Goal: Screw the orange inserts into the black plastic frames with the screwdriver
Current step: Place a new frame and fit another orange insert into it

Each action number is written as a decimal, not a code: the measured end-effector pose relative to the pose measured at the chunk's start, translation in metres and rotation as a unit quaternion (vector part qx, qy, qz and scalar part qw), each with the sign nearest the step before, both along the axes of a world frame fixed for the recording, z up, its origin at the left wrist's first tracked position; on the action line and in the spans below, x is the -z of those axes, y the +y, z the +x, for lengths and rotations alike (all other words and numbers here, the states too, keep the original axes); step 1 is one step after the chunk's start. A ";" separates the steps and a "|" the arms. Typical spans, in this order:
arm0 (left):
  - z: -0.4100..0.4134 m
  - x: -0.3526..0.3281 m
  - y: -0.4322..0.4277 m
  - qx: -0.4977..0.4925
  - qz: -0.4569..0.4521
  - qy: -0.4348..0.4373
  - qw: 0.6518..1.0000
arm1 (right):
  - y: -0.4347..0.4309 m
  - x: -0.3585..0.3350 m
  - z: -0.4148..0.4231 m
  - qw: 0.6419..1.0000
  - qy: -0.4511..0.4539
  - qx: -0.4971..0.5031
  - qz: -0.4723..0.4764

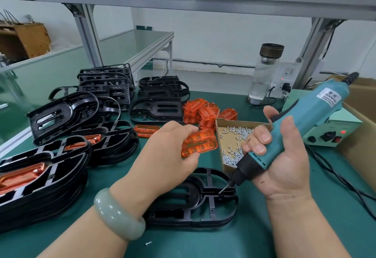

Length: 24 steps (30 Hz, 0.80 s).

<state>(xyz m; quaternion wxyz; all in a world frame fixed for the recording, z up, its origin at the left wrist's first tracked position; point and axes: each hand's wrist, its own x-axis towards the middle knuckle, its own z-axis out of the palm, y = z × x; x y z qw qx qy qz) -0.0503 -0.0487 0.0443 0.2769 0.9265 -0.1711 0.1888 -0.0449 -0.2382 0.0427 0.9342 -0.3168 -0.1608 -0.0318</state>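
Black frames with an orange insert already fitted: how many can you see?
2. One fitted frame tops the near-left stack; a second fitted frame tops the stack behind it. Lower frames in those stacks may hide more.

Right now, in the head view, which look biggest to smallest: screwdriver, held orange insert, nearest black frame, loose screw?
Largest: electric screwdriver and black frame, too alike to rank; the frame is partly hidden.
Next: orange insert.
Smallest: loose screw.
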 end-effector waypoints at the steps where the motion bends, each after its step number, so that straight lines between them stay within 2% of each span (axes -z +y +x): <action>1: -0.003 -0.001 0.000 0.003 -0.004 0.001 1.000 | 0.000 0.000 0.000 1.000 0.001 0.000 0.000; 9: -0.017 -0.007 0.005 0.009 -0.028 0.010 1.000 | 0.000 -0.001 -0.002 1.000 0.003 0.007 0.004; 15: -0.026 0.000 0.039 0.029 0.060 0.083 0.994 | -0.003 0.003 -0.001 0.999 0.026 0.040 0.007; 20: -0.030 0.013 0.047 0.051 0.143 0.136 0.979 | -0.002 0.003 -0.001 1.000 0.020 0.021 0.006; 24: -0.030 0.016 0.049 0.054 0.174 0.149 0.972 | -0.002 0.001 -0.001 1.000 0.013 0.016 -0.002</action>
